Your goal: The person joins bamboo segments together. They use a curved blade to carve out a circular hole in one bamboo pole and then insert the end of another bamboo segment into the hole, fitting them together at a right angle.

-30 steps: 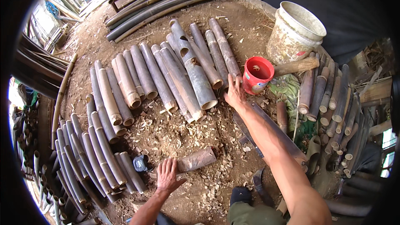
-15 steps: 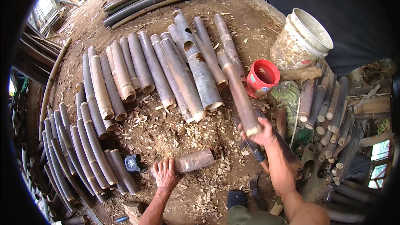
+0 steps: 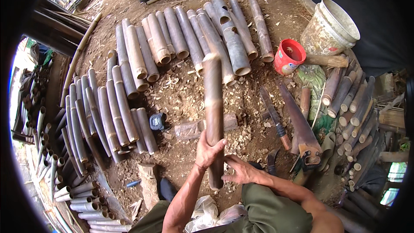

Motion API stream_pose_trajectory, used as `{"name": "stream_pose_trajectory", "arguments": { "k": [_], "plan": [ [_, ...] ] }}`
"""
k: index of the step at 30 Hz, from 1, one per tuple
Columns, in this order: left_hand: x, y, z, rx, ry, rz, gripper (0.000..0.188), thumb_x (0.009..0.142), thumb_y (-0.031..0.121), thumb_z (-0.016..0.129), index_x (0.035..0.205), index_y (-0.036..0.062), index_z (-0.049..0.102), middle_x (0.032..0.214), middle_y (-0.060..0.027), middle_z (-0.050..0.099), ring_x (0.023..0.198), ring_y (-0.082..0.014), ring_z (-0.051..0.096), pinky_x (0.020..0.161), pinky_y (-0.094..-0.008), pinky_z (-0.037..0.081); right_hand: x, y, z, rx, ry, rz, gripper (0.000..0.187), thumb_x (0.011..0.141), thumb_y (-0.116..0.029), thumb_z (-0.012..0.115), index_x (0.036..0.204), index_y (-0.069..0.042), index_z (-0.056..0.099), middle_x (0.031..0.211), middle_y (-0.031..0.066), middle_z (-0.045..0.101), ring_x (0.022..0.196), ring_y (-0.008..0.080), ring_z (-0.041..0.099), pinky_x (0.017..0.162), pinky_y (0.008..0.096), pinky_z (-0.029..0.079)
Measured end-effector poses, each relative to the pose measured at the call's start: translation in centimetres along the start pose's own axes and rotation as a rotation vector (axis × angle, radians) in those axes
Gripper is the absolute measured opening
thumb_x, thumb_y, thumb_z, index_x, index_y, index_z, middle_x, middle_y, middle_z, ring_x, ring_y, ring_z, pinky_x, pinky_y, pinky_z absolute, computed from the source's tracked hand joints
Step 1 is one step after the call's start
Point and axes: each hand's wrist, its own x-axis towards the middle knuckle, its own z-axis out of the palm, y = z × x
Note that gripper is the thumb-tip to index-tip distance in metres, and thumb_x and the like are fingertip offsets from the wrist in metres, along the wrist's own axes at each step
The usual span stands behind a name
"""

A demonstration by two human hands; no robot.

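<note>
In front of me a brown bamboo tube (image 3: pixel 213 118) is held nearly upright, slightly blurred. My left hand (image 3: pixel 209 150) is closed around its lower half. Beside the tube's lower end is my right hand (image 3: pixel 241 170), thumb and fingers apart; whether the fingertips touch the bamboo, I cannot tell. Behind the tube, a short split-looking piece of bamboo or wood (image 3: pixel 187 130) lies on the ground, partly hidden by it. To the right lie a handsaw (image 3: pixel 298 118) with a wooden handle and a long-bladed knife (image 3: pixel 272 114) with a wrapped handle.
Rows of cut bamboo tubes (image 3: pixel 183 32) lie at the back, more (image 3: pixel 112 116) at the left. A red bucket (image 3: pixel 290 58) and a dirty white bucket (image 3: pixel 323 30) stand at the right. A tape measure (image 3: pixel 157 121) rests left of centre. Shavings (image 3: pixel 246 103) litter the soil.
The bamboo tube has come from the right side to the middle, passing from my right hand into my left. My left hand has left the short piece on the ground. The view has shifted.
</note>
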Motion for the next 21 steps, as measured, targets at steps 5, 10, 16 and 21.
{"name": "stream_pose_trajectory", "arguments": {
  "k": [5,10,16,21],
  "plan": [
    [-4.9,-9.4,-1.8,-0.025,0.211,-0.022,0.076,0.069,0.029,0.083,0.126,-0.0036,0.046,0.105,-0.0146,0.063,0.094,-0.0241,0.063,0.086,-0.0382,0.053,6.5,6.3,-3.3,-0.625,0.390,0.158,0.096,0.071,-0.021,0.080,0.150,-0.002,0.029,0.149,0.0270,0.027,0.134,0.0437,0.035,0.110,0.0574,0.039],
    [-6.2,-14.4,2.2,0.001,0.345,-0.190,0.079,0.066,0.034,0.085,0.125,-0.0032,0.047,0.106,-0.0177,0.064,0.095,-0.0289,0.063,0.087,-0.0400,0.052,13.1,9.2,-7.1,-0.657,-0.076,0.176,0.090,0.068,-0.015,0.084,0.144,-0.005,0.038,0.138,0.0165,0.044,0.129,0.0341,0.041,0.111,0.0466,0.041],
    [-5.5,-14.7,3.8,0.252,0.387,-0.355,0.084,0.065,0.047,0.082,0.124,-0.0042,0.052,0.113,-0.0217,0.046,0.110,-0.0364,0.051,0.097,-0.0453,0.044,14.1,9.3,-8.1,-0.799,0.027,-0.018,0.073,0.067,0.003,0.071,0.136,-0.004,0.047,0.128,0.0128,0.049,0.122,0.0321,0.046,0.103,0.0381,0.047],
    [-4.3,-17.0,6.4,-0.100,0.419,-0.240,0.076,0.065,0.033,0.086,0.118,-0.0066,0.049,0.105,-0.0186,0.059,0.091,-0.0275,0.060,0.080,-0.0395,0.051,11.5,7.7,-7.4,-0.694,0.133,0.197,0.094,0.074,-0.027,0.078,0.151,-0.006,0.027,0.155,0.0213,0.022,0.138,0.0441,0.029,0.116,0.0532,0.028]
  ]
}}
